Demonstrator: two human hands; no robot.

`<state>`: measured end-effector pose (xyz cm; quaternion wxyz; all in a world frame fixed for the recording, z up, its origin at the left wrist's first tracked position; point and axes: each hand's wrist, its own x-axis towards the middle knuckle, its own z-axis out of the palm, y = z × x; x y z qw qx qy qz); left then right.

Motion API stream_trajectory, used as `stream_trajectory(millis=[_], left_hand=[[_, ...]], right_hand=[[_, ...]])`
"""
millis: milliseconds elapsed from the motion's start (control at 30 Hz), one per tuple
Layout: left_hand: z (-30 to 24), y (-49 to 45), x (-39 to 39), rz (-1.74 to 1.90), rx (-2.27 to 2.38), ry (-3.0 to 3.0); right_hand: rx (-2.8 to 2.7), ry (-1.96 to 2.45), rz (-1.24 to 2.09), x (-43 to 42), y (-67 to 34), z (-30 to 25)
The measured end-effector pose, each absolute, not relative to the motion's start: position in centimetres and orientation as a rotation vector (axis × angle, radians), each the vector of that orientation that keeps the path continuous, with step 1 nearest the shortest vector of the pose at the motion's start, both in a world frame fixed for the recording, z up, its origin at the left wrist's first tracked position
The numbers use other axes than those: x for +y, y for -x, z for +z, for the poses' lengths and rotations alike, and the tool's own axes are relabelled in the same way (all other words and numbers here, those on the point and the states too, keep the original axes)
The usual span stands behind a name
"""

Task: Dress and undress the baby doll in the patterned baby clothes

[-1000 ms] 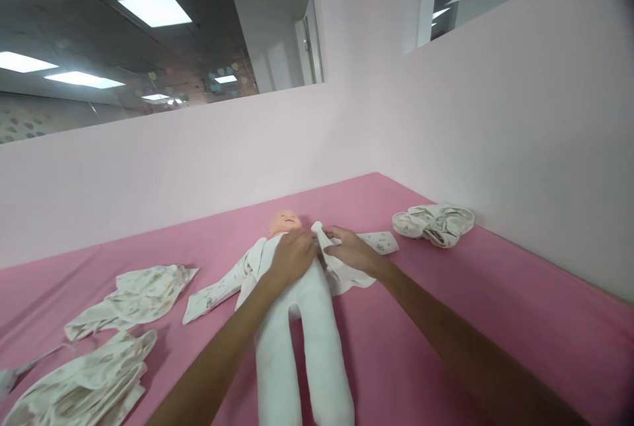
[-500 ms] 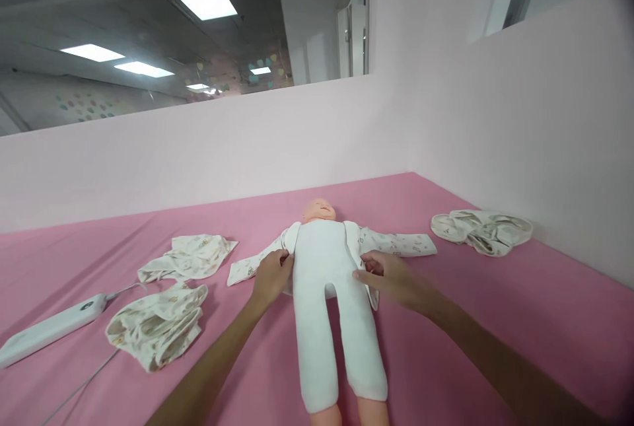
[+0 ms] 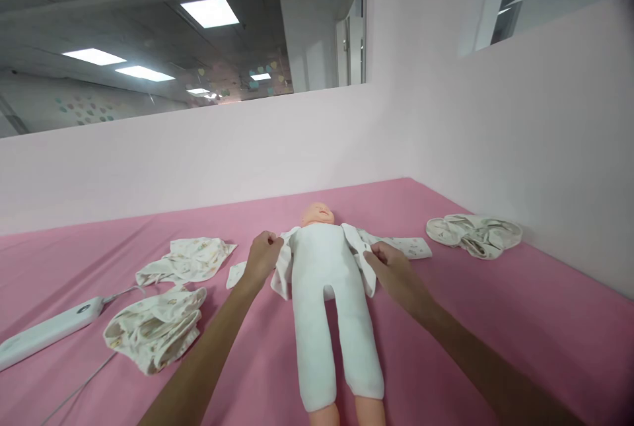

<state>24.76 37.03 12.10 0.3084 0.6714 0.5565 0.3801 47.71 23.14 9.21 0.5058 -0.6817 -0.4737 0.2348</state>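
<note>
Left hand (image 3: 261,259) and right hand (image 3: 397,277) each pinch a shirt (image 3: 362,255) flap; doll (image 3: 318,264) supine between. Uneven tugging might bunch shirt or skew doll.

Doll (image 3: 324,261) flat on its back on pink sheet (image 3: 238,380), head at far end, twd wall (image 3: 222,155); white body, feet cut off at btm edge. Open patterned top (image 3: 365,271) under it, sleeves out both sides. L hand (image 3: 264,257) pinches L front panel edge, R hand (image 3: 395,271) has fingertips on R panel edge. Far R, nr side wall: bunched printed cloth (image 3: 475,234). On L: 2 crumpled printed garments (image 3: 156,330), one behind the other, + white elongated device (image 3: 54,330) w/ cord. Window (image 3: 148,43) up top, ceiling lights visible.
</note>
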Motion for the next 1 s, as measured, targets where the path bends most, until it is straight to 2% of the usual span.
stream_trajectory(millis=[167,267,400,633,833,1000], left_hand=[[13.8,-26.1,34.6,0.971,1.257,-1.586],[14.2,-27.5,32.7,0.874,1.108,-1.563],[14.7,-27.5,31.6,0.516,0.972,-1.749],[14.2,-27.5,36.9,0.668,1.574,-2.050],[12.4,-30.7,40.1,0.644,1.657,-2.163],[11.6,-31.3,41.2,0.787,1.620,-2.230]], right_hand=[[-1.099,1.578,0.538,25.4,-47.1,10.9],[-1.350,1.533,0.503,25.8,-45.3,11.7],[-1.767,1.421,0.724,25.4,-43.9,12.1],[-1.340,1.924,0.372,30.3,-45.6,11.9],[-1.275,1.993,0.195,35.2,-43.7,10.9],[-1.214,1.886,0.240,36.7,-44.7,10.4]])
